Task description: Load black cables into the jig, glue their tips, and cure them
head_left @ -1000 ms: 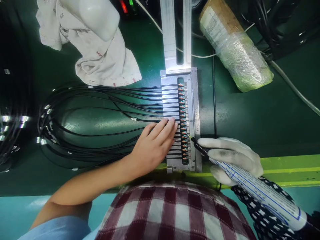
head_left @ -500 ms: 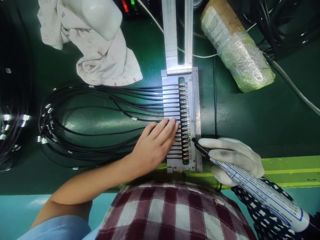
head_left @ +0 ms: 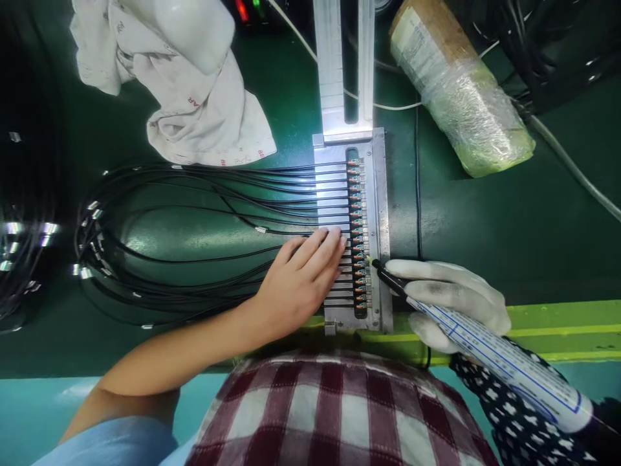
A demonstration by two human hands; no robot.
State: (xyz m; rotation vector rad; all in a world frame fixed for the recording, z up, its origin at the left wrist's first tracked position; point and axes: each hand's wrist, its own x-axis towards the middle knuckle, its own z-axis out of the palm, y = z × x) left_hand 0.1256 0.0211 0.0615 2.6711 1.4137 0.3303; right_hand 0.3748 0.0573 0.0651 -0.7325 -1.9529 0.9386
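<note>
My right hand (head_left: pixel 458 301), in a white glove, is closed around a white pen-shaped tool (head_left: pixel 485 349) with blue print and a black nozzle. The tool's thin yellowish tip is at the row of small connectors (head_left: pixel 359 246) in a metal fixture (head_left: pixel 381 213); whether it touches one I cannot tell. My bare left hand (head_left: pixel 303 275) lies with fingers stretched out over the left part of the fixture, on the black cables (head_left: pixel 272 207) that lead into the connectors. The hand hides some of these cables.
Left of the fixture the cables loop into a coil (head_left: pixel 94 239). A white cloth (head_left: pixel 208 123) lies at the upper left under a white object (head_left: pixel 198 32). A plastic-wrapped roll (head_left: pixel 466 97) lies at the upper right. A metal rail (head_left: pixel 332 71) runs back from the fixture.
My right hand and the pen-shaped tool have moved slightly away from my body along the connector row. My left hand has stayed in place.
</note>
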